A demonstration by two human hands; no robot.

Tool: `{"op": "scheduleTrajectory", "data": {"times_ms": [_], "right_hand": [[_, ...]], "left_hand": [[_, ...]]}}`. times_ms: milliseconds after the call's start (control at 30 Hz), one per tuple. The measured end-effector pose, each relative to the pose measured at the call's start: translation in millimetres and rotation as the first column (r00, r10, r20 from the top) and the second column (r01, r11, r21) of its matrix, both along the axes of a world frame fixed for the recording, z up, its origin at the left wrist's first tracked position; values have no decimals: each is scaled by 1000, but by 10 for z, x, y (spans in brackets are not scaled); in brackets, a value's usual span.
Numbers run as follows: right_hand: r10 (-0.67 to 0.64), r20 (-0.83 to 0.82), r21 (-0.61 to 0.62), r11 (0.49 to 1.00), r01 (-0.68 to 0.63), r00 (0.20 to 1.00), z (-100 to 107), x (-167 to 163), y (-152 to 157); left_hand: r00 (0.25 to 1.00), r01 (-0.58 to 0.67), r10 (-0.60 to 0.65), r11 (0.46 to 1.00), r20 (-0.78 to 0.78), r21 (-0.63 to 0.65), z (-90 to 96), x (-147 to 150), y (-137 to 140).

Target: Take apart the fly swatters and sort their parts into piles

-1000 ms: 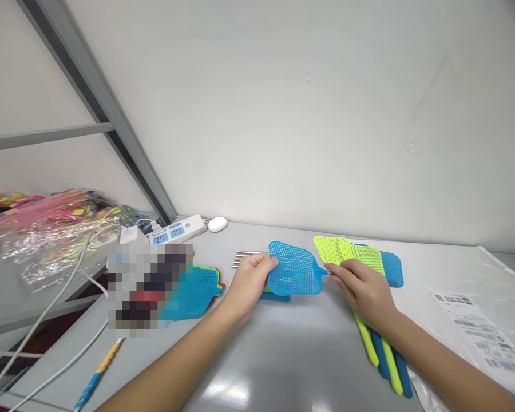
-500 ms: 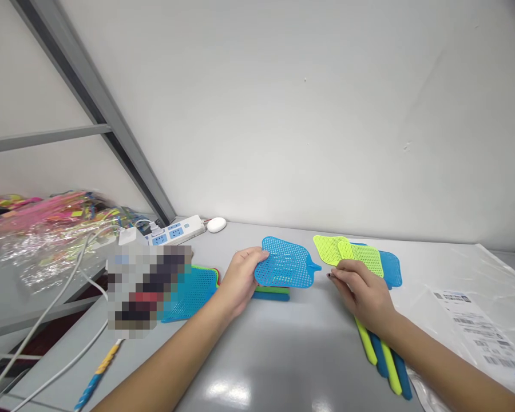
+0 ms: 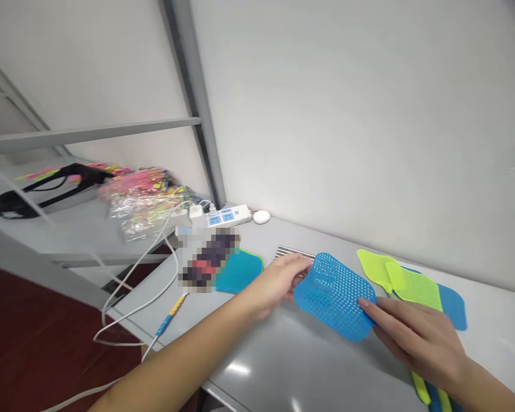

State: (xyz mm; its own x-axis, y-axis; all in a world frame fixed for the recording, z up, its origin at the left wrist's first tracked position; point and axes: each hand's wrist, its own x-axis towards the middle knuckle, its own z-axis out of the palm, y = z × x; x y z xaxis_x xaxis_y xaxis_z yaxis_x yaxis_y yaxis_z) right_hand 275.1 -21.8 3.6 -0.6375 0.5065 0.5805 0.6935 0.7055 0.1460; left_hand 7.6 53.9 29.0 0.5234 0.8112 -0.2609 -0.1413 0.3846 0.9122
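Observation:
My right hand (image 3: 416, 337) is closed on the lower right end of a blue perforated fly swatter head (image 3: 335, 294), thumb on its front face. The head is tilted above the table. Behind its left edge, my left hand (image 3: 285, 280) has curled fingers, their tips partly hidden by the head. What they hold I cannot make out; a bit of reddish-orange shows beneath them. Thin metal rods (image 3: 285, 250) lie just beyond the left hand. Right of the held head lie yellow-green swatter heads (image 3: 416, 289) and a blue one (image 3: 452, 306), with handles (image 3: 420, 389) below my right hand.
Blue-teal swatter heads (image 3: 240, 272) lie at the left beside a pixelated patch. Further back are a power strip (image 3: 227, 216), a white round device (image 3: 261, 217) and white cables (image 3: 175, 263). Plastic-wrapped bundles (image 3: 146, 200) and a black strap (image 3: 55, 183) sit on the left shelf.
The view has turned left. The blue swatter head has passed from my left hand to my right. My left hand is now behind its left edge, by the rods.

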Motion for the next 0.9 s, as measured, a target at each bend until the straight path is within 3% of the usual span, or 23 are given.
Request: {"op": "scheduleTrajectory", "data": {"times_ms": [67, 100, 167, 300, 433, 500, 567, 700, 900], "right_hand": [[43, 52, -22, 999, -42, 998, 46, -134, 100], [71, 76, -30, 997, -69, 995, 61, -220, 174], [139, 99, -38, 990, -135, 985, 66, -435, 357], [211, 107, -68, 976, -205, 972, -25, -971, 732], [234, 151, -111, 969, -219, 960, -178, -1419, 948], [226, 163, -136, 969, -205, 960, -226, -1559, 981], [193, 151, -176, 970, -165, 970, -235, -1651, 979], [138, 125, -286, 953, -97, 983, -161, -1732, 947], [97, 208, -385, 923, -10, 973, -75, -1714, 908]], "left_hand": [[984, -148, 161, 977, -71, 155, -49, -274, -102], [958, -234, 268, 934, -98, 268, -86, -423, -166], [886, -325, 444, 799, -132, 505, -168, -715, -307], [824, -152, 513, 612, -243, 776, -308, -1127, -556], [757, -54, 597, 462, -265, 885, -395, -1224, -648], [724, 16, 623, 414, -296, 910, -418, -1212, -639], [711, 106, 606, 410, -358, 906, -429, -1202, -609], [691, 268, 513, 473, -509, 840, -439, -1208, -536], [643, 305, 477, 558, -599, 772, -463, -1170, -498]]}}
